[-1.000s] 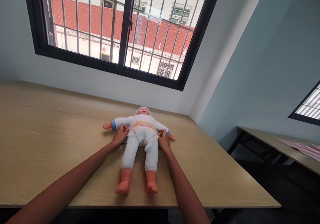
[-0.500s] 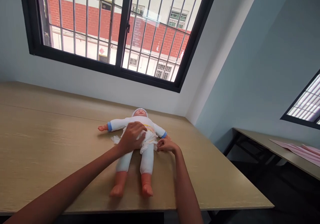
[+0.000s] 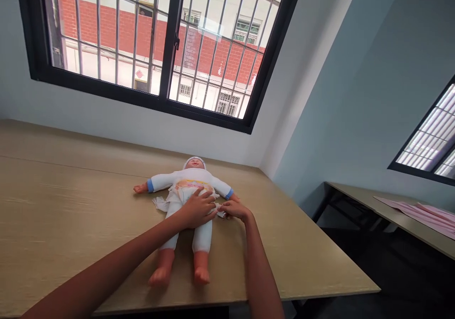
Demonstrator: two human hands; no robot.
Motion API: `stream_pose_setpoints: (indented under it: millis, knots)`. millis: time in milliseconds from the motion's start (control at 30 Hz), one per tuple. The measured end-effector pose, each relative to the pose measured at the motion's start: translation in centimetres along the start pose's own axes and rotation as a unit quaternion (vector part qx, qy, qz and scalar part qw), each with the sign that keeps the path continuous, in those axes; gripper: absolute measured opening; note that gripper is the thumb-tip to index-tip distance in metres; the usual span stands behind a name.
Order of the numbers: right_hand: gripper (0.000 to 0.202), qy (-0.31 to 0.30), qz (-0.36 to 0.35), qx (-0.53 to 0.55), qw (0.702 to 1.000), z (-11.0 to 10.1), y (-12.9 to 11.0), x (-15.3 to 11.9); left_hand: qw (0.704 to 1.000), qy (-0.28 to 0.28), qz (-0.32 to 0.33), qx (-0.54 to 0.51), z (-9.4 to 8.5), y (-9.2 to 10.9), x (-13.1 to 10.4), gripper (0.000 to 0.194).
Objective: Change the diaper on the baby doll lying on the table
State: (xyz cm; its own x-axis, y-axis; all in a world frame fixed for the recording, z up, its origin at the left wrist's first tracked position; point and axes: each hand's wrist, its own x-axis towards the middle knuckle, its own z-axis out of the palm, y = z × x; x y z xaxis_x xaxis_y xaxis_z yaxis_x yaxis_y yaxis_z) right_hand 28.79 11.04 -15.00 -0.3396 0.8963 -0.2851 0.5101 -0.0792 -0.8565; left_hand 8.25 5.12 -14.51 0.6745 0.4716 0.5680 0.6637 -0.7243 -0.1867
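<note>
A baby doll in a white suit with blue cuffs lies on its back, arms spread and feet toward me. Around its hips is a white diaper with an orange and yellow printed waistband; its ruffled edge sticks out at the left. My left hand rests on the diaper's front and the top of one leg, fingers stretched out. Beside the hip on the right, my right hand pinches the diaper's side edge between thumb and fingers. The far side of the diaper under my hands is hidden.
The doll lies on a wooden table whose right edge slants toward me. A barred window is in the wall behind. At the right, another table bears pink sheets.
My left hand has moved right and down over the diaper, uncovering its printed waistband, and its fingers now lie flatter. My right hand stays by the hip. The view has shifted slightly.
</note>
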Motion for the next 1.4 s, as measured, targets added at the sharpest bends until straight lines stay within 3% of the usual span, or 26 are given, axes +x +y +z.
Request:
stream_pose_setpoints:
  millis: [200,533,767,1167,1400]
  knots:
    - [0.025,0.071,-0.069,0.100,0.990,-0.6,-0.1,-0.1,1.000,-0.015,-0.004,-0.003,-0.1,-0.1,-0.1,0.025]
    - [0.039,0.034,-0.149,0.197,0.968,-0.4,-1.6,-2.0,0.999,-0.024,-0.022,-0.027,-1.0,0.1,-0.1,0.047]
    - [0.039,0.016,-0.152,0.233,0.960,-0.2,-1.7,-2.1,0.998,-0.054,-0.025,-0.008,-1.0,0.1,-0.1,0.049]
    - [0.036,0.027,-0.128,0.278,0.952,-0.2,-1.6,-1.8,0.998,-0.045,-0.035,0.012,-0.7,0.0,-0.3,0.046]
    - [0.045,0.046,-0.121,0.281,0.951,-0.1,-1.8,-1.7,0.999,-0.035,-0.022,0.030,-1.0,0.1,1.5,0.043]
